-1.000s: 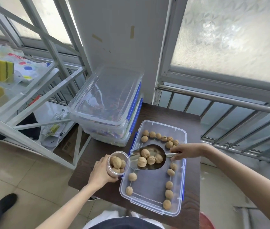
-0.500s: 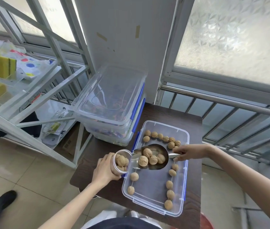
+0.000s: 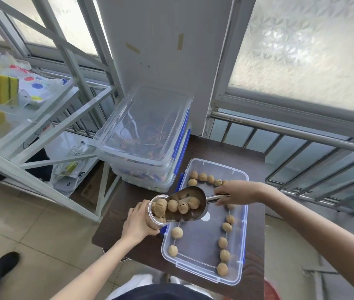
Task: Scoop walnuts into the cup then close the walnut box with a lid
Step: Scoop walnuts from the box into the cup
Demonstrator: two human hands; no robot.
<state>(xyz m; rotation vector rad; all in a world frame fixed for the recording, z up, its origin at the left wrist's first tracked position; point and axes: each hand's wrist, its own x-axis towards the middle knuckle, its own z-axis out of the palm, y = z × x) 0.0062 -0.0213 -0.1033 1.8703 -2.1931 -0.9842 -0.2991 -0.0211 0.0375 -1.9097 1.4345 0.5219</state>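
your left hand (image 3: 138,221) is wrapped around a clear cup (image 3: 154,210), holding it tilted toward the walnut box (image 3: 204,221), just past that box's left rim. your right hand (image 3: 235,192) is closed on the handle of a metal scoop (image 3: 188,204), whose mouth rests at the cup's opening. several walnuts (image 3: 178,205) sit in the scoop and a few more are already in the cup. the scoop hangs over the near-left part of the box.

the walnut box is a clear plastic tub with blue side clips, open, with loose walnuts strung along its far edge, down its right side, and two near its left wall. it sits on a small dark wood-grain table (image 3: 256,161).

left of the box and behind it stands a stack of clear storage tubs (image 3: 145,135) with blue latches; a transparent lid (image 3: 147,118) lies on top of the stack, coloured contents showing blurred through it.

further left of the box is a white metal rack (image 3: 48,118) holding yellow sponges (image 3: 1,88) and a dotted plastic bag. a bag under the rack carries print too small to read. behind the box are a white pillar with bits of tape, frosted windows and a metal railing (image 3: 301,135). the floor is pale tile, and a dark shoe (image 3: 2,264) shows at the lower left.
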